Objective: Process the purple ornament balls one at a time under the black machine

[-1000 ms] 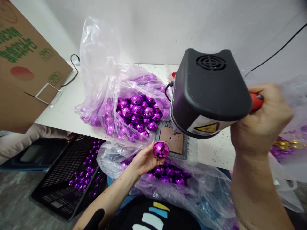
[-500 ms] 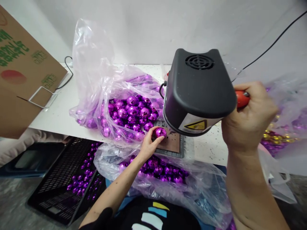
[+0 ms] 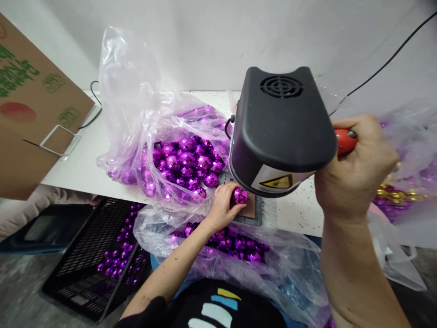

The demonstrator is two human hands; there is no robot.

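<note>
White bench point(image 3: 85, 159): left hand point(image 3: 221, 208) pinched purple ball point(image 3: 240, 195) on plate point(image 3: 251, 209); right hand point(image 3: 355, 168) wrapped fully round red lever point(image 3: 342, 140), pointing right.

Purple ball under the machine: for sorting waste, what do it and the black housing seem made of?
The purple ball, in the left hand, is probably plastic with a faceted, mirror-bright metallic coating: small flat glints. The black housing looks like moulded matt plastic, with a vent grille.
</note>
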